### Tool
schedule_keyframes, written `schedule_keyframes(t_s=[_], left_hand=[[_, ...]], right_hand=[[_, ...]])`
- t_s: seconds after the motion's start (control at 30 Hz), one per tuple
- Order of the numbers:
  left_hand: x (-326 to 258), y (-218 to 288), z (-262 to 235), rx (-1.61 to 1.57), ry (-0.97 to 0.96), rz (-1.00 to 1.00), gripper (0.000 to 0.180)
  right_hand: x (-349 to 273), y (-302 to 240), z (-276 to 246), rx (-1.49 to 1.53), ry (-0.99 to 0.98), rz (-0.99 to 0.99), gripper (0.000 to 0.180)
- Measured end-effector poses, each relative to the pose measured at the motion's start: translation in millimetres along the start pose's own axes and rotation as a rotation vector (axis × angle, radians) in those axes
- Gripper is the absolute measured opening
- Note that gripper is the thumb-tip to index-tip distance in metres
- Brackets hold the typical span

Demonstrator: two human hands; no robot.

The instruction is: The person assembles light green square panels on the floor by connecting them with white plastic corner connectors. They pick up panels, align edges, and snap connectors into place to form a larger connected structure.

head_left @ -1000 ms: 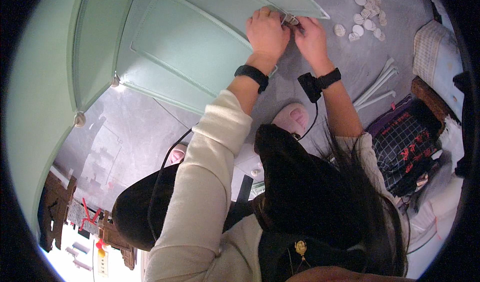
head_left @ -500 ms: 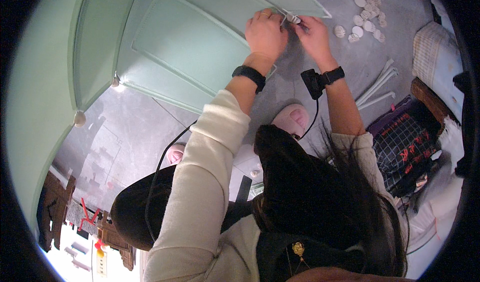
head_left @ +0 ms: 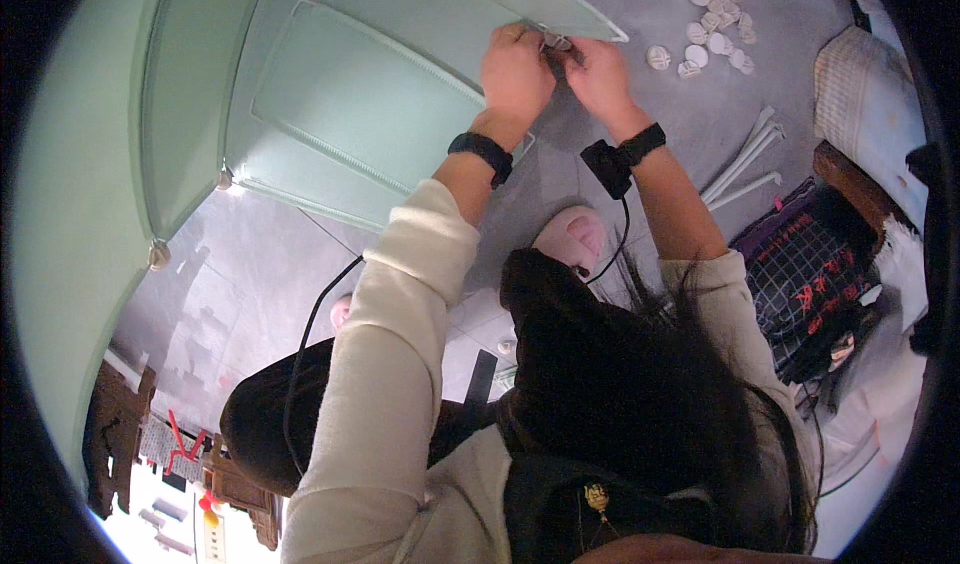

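Observation:
My left hand (head_left: 517, 76) and my right hand (head_left: 598, 79) meet at the edge of a pale green panel (head_left: 420, 9), far from my body. Between their fingertips is a small whitish connector (head_left: 553, 41), partly hidden by the fingers. The left fingers are closed at the panel's edge beside the connector, and the right fingers pinch the connector from the other side. Another green panel with a piped rim (head_left: 365, 99) slants below the left hand. Similar round connectors, such as this knob (head_left: 158, 255), sit at the corners of the standing green panels (head_left: 185, 94) on the left.
Several round white connector pieces (head_left: 720, 19) lie on the grey floor at the far right. Nearer are a few white rods (head_left: 745, 164) and a black checked bag (head_left: 810, 274). Pink slippers (head_left: 570, 239) are below my hands. Black cables (head_left: 318, 314) run from the wrist straps.
Both hands have shifted slightly left together with the connector between them. My fingers now cover more of the connector. Much of the scene has also shifted slightly left in view.

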State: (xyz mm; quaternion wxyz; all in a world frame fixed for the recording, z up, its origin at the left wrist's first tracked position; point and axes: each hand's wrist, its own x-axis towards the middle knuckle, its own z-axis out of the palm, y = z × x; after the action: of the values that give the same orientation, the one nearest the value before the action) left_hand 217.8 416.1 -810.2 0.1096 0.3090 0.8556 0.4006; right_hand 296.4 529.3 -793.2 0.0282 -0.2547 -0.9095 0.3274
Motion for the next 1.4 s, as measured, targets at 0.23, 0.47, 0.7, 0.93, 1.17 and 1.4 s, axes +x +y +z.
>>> schedule_keyframes(t_s=[0.23,0.47,0.7,0.93,1.17,1.4], left_hand=[[2.2,1.7,-9.3,0.037,-0.076,0.034,0.015],[24.4,26.8,-91.6,0.079,-0.3,0.262,0.018],[100.0,101.6,-169.3,0.286,-0.403,0.8,0.028],[131.8,119.1,-118.3,0.738,-1.147,0.695,0.026],[129.4,109.0,-115.5,0.648,-1.097,0.788,0.02],[127.9,102.7,-114.3,0.61,-1.053,0.818,0.02]], right_hand=[[-0.2,-5.4,-2.0,0.013,-0.028,0.02,0.02],[-8.5,6.0,3.5,0.39,0.073,0.07,0.032],[-22.7,9.9,11.2,0.545,0.208,0.126,0.029],[-15.2,18.5,1.7,0.248,0.128,-0.004,0.024],[3.7,33.5,-7.6,0.232,-0.023,-0.259,0.015],[22.8,42.5,-12.5,0.093,-0.055,-0.514,0.02]])
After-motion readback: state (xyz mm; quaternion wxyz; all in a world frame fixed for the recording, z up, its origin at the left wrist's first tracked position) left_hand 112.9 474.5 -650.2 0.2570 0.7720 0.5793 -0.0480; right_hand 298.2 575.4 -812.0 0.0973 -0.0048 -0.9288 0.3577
